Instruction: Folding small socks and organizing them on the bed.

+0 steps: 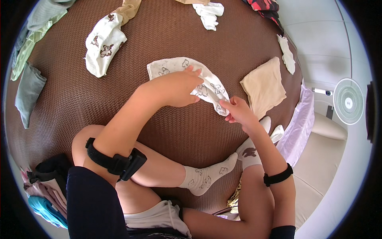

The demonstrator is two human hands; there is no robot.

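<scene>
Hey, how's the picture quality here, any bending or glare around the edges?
Head view: black corners and a bluish fringe frame the picture; the brown mat bows at its sides; the held white printed cloth looks fairly sharp; light is soft, without harsh glare.

Free mat [167, 38] just beyond printed cloth [212, 87]

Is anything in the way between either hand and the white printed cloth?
Nothing visible is. The right hand pinches one end of the white printed cloth, and the left hand is over its middle; the beige cloth lies to the right, not between them.
</scene>
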